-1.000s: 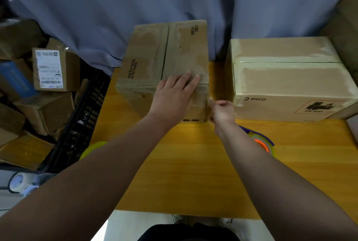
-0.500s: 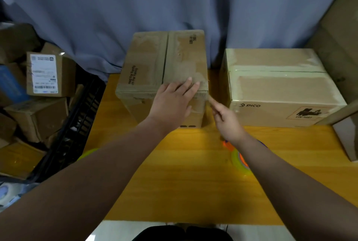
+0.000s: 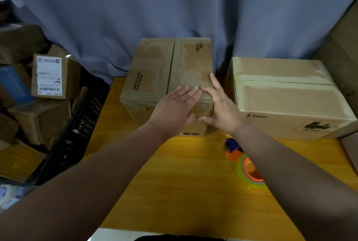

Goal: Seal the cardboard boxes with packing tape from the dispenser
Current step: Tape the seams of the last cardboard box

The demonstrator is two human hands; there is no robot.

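A brown cardboard box [image 3: 155, 66] stands at the back middle of the wooden table, its two top flaps closed. My left hand [image 3: 174, 107] lies flat over the box's near right top edge, fingers straight. My right hand [image 3: 220, 109] presses flat beside it on the near right corner, its thumb against the front face. To the right sits a larger pale box [image 3: 286, 93] marked PICO, with tape along its top seam. The tape dispenser [image 3: 244, 161], blue and orange with a yellow-green roll, lies on the table under my right forearm.
The yellow wooden table [image 3: 174, 192] ends at a grey curtain [image 3: 174, 8] behind the boxes. Left of the table a black crate [image 3: 77, 130] and several stacked cardboard boxes [image 3: 48, 78] crowd the floor. Another brown box wall [image 3: 344, 51] rises at the far right.
My right hand rose from the box's right side and now lies flat on the top corner beside the left hand. The left hand stayed put. The view tilted down slightly.
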